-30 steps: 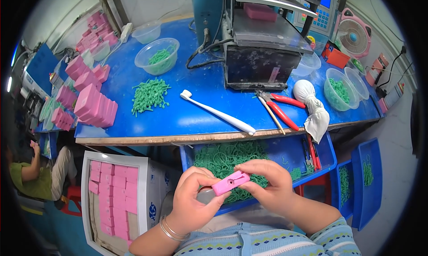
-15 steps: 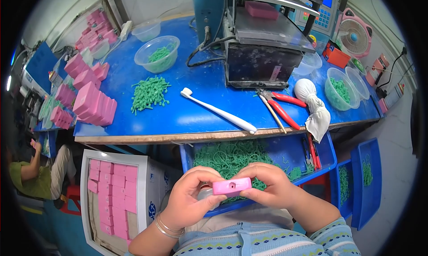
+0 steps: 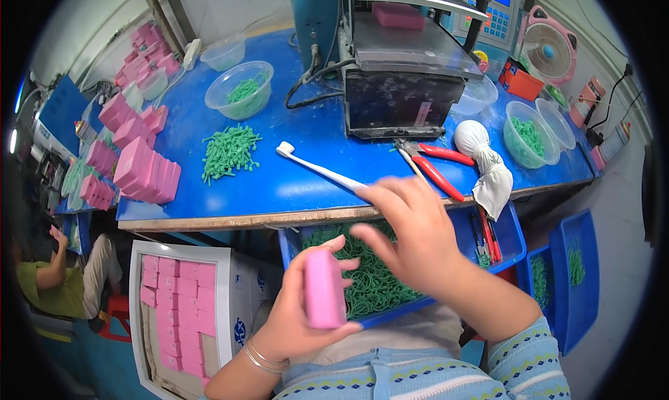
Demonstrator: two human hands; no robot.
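Left hand [image 3: 287, 325]: clamped on one pink block [image 3: 325, 288], fingers along its far side and thumb near its lower end; the block stood on end, tilted slightly, at lower centre of the frame.

Right hand [image 3: 424, 241]: apart from the block, right of centre, thumb and fingers spread. Forefinger overlapped the handle end of a white brush [image 3: 319, 168]; contact could not be told.

Blue drawer [image 3: 515, 237], lower centre: held tangled green strands [image 3: 380, 288], partly behind the hands.

Blue tabletop [image 3: 293, 192], across the middle: carried the items following.
- Pile of short green pieces [image 3: 231, 151], left of the brush.
- Clear bowl [image 3: 221, 109], above the pile, with more green pieces inside.
- Red-handled pliers [image 3: 444, 180], right of centre, beside a thin stick [image 3: 418, 166].
- White cloth bundle [image 3: 492, 184], right of the pliers, knotted in form.
- Dark machine [image 3: 404, 104], upper centre, a pink slab [image 3: 397, 15] upon it.
- Stacked pink blocks [image 3: 145, 170], left.

White box [image 3: 219, 295], lower left: contained rows of pink pieces [image 3: 187, 299].

Pink fan [image 3: 550, 48]: upper right.

Co-worker [image 3: 47, 281]: seated, far left, green top.
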